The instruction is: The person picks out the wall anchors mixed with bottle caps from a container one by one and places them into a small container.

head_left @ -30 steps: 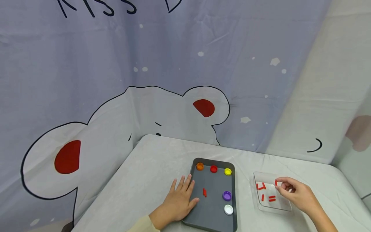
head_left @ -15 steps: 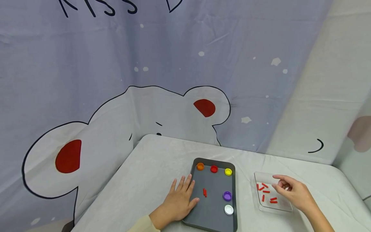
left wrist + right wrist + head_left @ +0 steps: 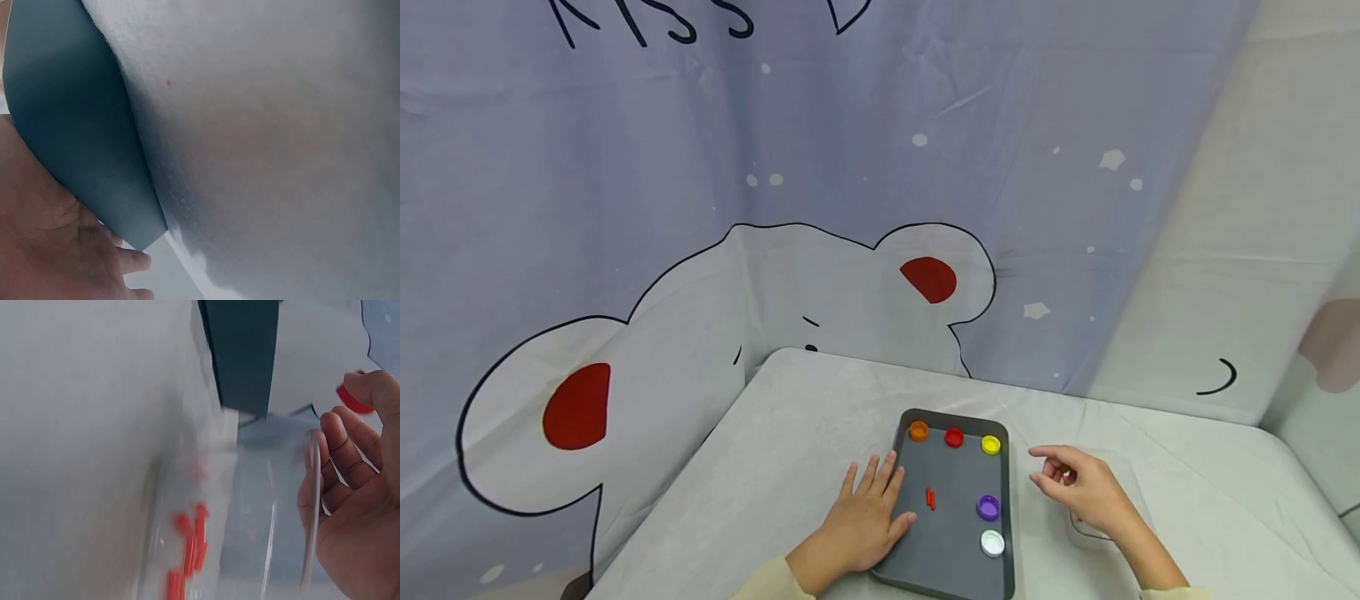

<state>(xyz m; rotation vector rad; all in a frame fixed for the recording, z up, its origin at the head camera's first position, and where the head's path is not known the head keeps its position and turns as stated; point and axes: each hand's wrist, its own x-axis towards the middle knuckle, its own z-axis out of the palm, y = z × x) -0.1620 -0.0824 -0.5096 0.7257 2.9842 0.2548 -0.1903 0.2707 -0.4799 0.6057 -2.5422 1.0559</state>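
Note:
My left hand [image 3: 867, 518] lies with fingers spread on the left rim of a dark grey tray [image 3: 936, 554]. Two short red sticks [image 3: 930, 499] lie side by side mid-tray. My right hand [image 3: 1084, 490] hovers between the tray and a clear plastic box [image 3: 1088, 540], covering most of the box in the head view. Its thumb and index finger are parted, with nothing seen between them. Several red sticks [image 3: 192, 550] lie inside the box in the right wrist view. The left wrist view shows part of the left hand beside a dark strap.
Small round caps stand in the tray: orange [image 3: 918, 431], red [image 3: 953, 437] and yellow [image 3: 991, 445] along the far end, purple [image 3: 988, 507] and white [image 3: 992, 544] on the right. A white cloth [image 3: 805, 433] covers the table; a printed curtain [image 3: 850, 150] hangs behind.
My right hand let a red stick go into the clear box, then moved left toward the tray with thumb and index finger apart. The left hand and tray stayed put.

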